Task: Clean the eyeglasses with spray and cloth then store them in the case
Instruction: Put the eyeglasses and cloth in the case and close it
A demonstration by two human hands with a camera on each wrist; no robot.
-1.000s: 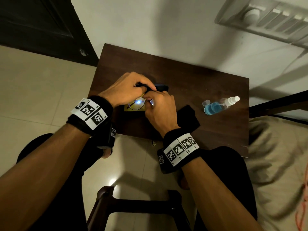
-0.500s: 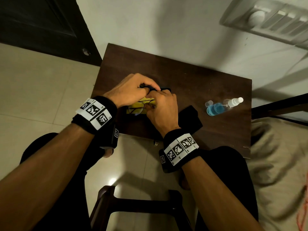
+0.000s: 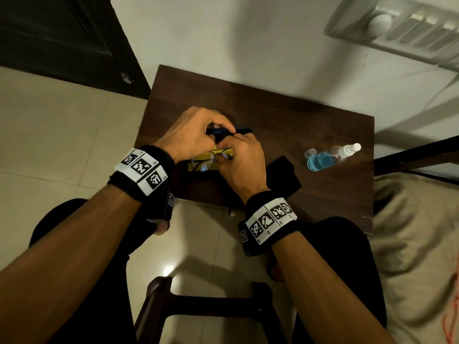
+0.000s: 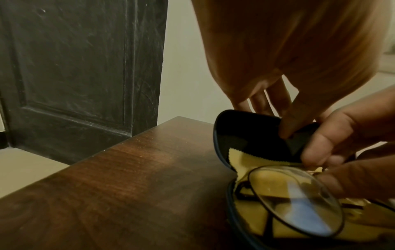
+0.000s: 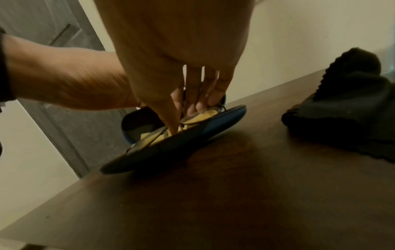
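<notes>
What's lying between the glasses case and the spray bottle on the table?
A dark folded cloth lies between the case and the spray bottle, apart from the bottle; seen in the head view.

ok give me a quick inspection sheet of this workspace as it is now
Surface: dark wooden table, set against a pale wall.
Job's things: eyeglasses lie on a yellow cloth in the open case; spray bottle lies on its side at the right.
Clutter: dark fabric bundle beside the case.
Grippers: left hand holds the case lid; right hand pinches the eyeglasses.
Cables: nothing seen.
Surroundings: dark door, tiled floor, wall switch panel.
</notes>
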